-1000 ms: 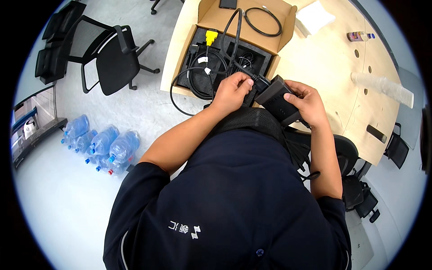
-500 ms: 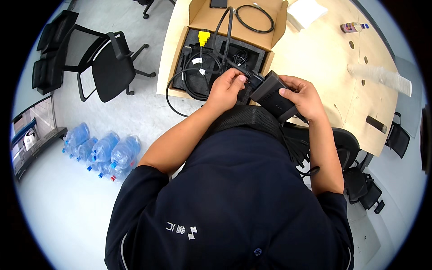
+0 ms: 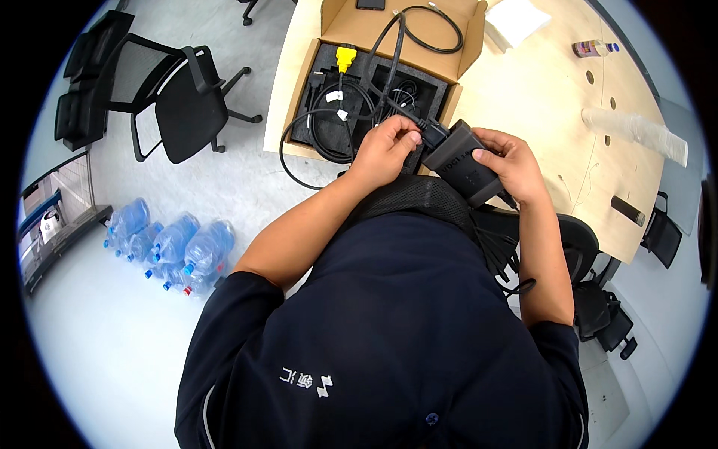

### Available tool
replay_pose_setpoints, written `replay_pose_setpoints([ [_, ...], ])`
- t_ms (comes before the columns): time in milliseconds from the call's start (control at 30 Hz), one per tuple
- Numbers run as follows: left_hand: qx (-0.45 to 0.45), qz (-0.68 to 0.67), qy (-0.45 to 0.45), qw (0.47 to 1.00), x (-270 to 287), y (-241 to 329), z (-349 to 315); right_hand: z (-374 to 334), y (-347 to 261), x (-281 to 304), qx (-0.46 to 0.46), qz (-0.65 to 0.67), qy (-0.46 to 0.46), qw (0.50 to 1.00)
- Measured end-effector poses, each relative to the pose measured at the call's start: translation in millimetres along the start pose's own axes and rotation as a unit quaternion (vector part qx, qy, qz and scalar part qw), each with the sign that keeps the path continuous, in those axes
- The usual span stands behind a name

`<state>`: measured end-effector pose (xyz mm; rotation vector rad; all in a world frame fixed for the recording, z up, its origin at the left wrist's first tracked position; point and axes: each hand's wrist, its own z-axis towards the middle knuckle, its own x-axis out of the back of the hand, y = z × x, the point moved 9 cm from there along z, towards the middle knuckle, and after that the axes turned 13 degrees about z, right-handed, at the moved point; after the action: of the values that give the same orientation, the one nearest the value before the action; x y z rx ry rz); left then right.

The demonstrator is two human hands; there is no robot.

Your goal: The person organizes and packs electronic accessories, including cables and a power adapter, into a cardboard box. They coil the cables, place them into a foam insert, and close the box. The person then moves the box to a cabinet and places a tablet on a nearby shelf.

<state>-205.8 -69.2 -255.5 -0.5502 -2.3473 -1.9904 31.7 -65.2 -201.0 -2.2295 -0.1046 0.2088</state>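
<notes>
Where hands [image 3: 385, 153] cover them, connector [image 3: 434, 135], device [image 3: 465, 168] part-hidden

**Mostly black, one yellow accent**

Worktop [image 3: 538, 97]: pale wood tone. Left edge: carton [image 3: 359, 22], plain brown; foam insert [image 3: 327, 56], dark grey; connector [image 3: 345, 57], bright yellow; cables [image 3: 399, 45], black; tags [image 3: 333, 96], white. By near edge: handheld device [image 3: 465, 166], black. Right edge: cup stack [image 3: 636, 136], white; bottle cap [image 3: 613, 47], blue. Shirt [image 3: 389, 314]: navy, white emblem [image 3: 324, 386].

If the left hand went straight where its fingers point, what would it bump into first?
Probably the black plug, right by the left hand's fingertips; beyond it is the black box. Whether fingers and plug touch is hard to tell.
</notes>
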Motion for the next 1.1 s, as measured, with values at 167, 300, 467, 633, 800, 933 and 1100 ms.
replay_pose_setpoints([
  [167,0.061,-0.003,-0.072,0.996,-13,-15,-3,-1,10,9,-0.013,0.023,-0.001,1.0],
  [300,0.039,-0.089,-0.011,0.995,-21,-9,-7,-4,14,16,-0.019,0.008,-0.006,1.0],
  [467,0.079,-0.019,-0.042,0.996,-31,-16,-9,-6,20,25,-0.015,0.016,-0.019,1.0],
  [633,0.07,0.028,-0.03,0.997,-41,-9,-13,-11,19,35,-0.016,0.004,-0.026,1.0],
  [800,0.075,0.014,-0.02,0.997,-60,-4,-21,-20,26,52,-0.008,-0.011,-0.03,0.999],
  [933,0.041,0.068,0.008,0.997,-77,5,-26,-28,28,62,-0.024,0.01,-0.041,0.999],
  [1100,0.069,-0.005,0.006,0.998,-95,7,-36,-36,35,79,-0.018,-0.008,-0.044,0.999],
])
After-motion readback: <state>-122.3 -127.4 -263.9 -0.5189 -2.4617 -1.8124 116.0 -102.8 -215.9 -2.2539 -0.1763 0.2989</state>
